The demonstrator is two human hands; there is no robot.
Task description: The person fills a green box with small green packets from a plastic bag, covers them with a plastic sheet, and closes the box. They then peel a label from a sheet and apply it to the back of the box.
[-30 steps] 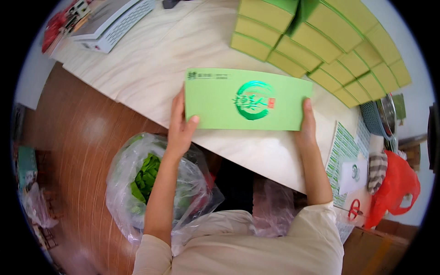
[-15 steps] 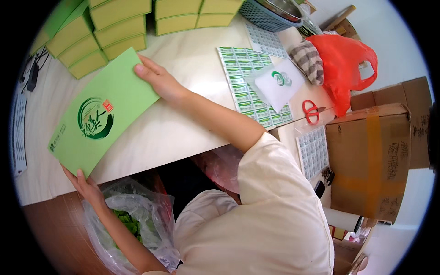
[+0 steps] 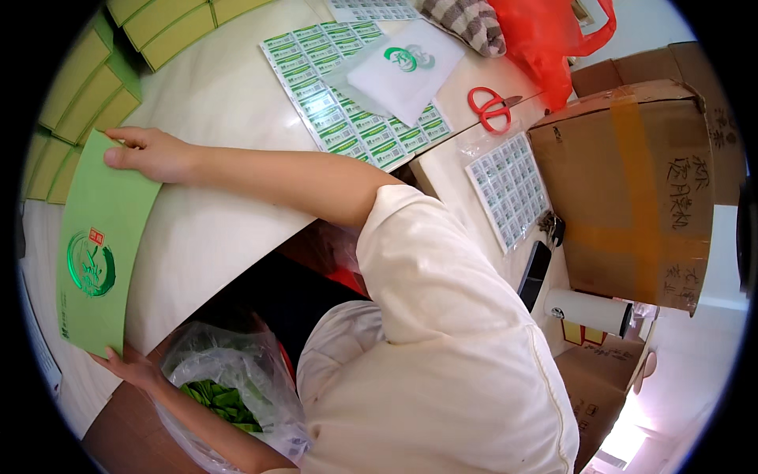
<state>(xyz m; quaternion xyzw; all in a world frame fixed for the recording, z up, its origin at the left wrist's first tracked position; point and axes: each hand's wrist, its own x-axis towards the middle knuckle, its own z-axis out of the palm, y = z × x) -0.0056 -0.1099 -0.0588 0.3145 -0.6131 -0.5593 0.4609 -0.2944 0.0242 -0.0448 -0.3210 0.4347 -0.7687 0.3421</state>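
A long light-green cardboard panel, printed with a dark green ring emblem and a small red mark, is held up at the left over the table edge. Its face is toward me; whether it is a flat sheet or the top of a box cannot be seen. My right hand grips its far end, thumb on the face and fingers behind. At the near end, my left hand pinches the lower corner, its fingers partly hidden behind the panel.
Stacks of green boxes stand far left. Sticker sheets, a white translucent pouch, red scissors and a red bag lie beyond my right arm. A large carton is at right. Below hangs a plastic bag with green scraps.
Both hands have carried the green panel leftward and turned it more upright in view. The view itself has shifted, so the sticker sheets and scissors appear further left and higher.
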